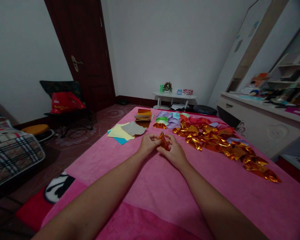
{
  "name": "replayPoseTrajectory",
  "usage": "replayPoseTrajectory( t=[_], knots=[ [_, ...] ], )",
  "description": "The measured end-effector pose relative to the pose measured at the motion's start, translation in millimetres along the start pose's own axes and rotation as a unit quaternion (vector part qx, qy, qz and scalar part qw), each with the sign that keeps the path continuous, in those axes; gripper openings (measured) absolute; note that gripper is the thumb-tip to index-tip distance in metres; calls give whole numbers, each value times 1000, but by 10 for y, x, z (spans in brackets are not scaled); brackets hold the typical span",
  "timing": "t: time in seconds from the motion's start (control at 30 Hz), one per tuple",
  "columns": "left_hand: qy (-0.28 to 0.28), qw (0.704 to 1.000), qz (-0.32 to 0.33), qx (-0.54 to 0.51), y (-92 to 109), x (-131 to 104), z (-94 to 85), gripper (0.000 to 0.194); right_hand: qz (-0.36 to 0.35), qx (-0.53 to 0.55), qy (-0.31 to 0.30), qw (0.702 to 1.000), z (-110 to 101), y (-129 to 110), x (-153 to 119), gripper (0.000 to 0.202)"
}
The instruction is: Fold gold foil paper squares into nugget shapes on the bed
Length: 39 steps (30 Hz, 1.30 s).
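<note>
Between my two hands, above the pink cloth (145,166), is a folded piece of shiny orange-gold foil paper (163,141) with a pointed top. My left hand (150,143) pinches it from the left side. On the other side, my right hand (174,150) curls its fingers and thumb around it. To the right lie many folded gold foil pieces (217,143), spread in a long band. A stack of gold foil sheets (143,115) rests beyond my left hand, next to a grey sheet (133,128), a yellow sheet (118,131) and a blue sheet (122,141).
Lilac, green and red folded paper pieces (168,119) sit at the cloth's far end. Beyond stands a small white table (175,96) with a plant (167,86). A chair with a red bag (66,102) is at left, a cluttered dresser (265,116) at right.
</note>
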State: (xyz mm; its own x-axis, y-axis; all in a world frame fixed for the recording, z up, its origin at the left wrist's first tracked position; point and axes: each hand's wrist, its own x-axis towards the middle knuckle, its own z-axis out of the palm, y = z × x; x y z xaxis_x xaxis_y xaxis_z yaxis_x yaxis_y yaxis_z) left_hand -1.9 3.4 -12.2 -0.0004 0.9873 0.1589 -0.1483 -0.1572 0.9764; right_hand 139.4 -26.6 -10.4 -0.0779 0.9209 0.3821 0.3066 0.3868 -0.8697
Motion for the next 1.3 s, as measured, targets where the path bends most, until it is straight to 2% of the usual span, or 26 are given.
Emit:
replayPoseTrajectory(
  t=[0.03, 0.13, 0.23, 0.37, 0.5, 0.6, 0.7, 0.83, 0.97, 1.07, 1.2, 1.3],
  knots=[
    [-4, 1000, -3, -1, 8, -2, 0, 30, 2, -6, 12, 1000, 0, 21, 6, 59],
    [-27, 999, -18, -19, 39, -18, 3, 30, 40, 12, 37, 998, -38, 99, 39, 29],
    [-21, 999, -21, -38, 52, -26, 7, 30, 70, 48, 46, 995, -90, 135, 67, 26],
    [-10, 991, -25, -128, 18, -3, 14, 33, 113, 134, -12, 984, -95, 83, 62, 22],
    [-16, 980, -30, -198, -19, 16, 8, 33, 120, 167, -66, 976, -86, 11, 38, 19],
    [-54, 980, -52, -184, -24, 13, -17, 34, 116, 189, -36, 974, -105, -13, 35, 20],
    [-106, 982, -75, -139, -21, 5, -48, 34, 95, 208, 7, 973, -119, -7, 41, 34],
    [-126, 981, -84, -124, -11, -6, -58, 34, 74, 194, -4, 978, -111, 10, 38, 42],
    [-126, 979, -86, -133, 3, -18, -42, 35, 60, 163, -11, 985, -92, 7, 27, 41],
    [-130, 979, -85, -130, 2, -27, -37, 35, 58, 144, 4, 988, -84, 24, 34, 32],
    [-171, 976, -85, -103, -9, -25, -54, 38, 60, 106, 44, 992, -96, 84, 57, 23],
    [-199, 977, -65, -51, -17, -3, -83, 46, 69, 102, 76, 990, -126, 142, 68, 25]
  ],
)
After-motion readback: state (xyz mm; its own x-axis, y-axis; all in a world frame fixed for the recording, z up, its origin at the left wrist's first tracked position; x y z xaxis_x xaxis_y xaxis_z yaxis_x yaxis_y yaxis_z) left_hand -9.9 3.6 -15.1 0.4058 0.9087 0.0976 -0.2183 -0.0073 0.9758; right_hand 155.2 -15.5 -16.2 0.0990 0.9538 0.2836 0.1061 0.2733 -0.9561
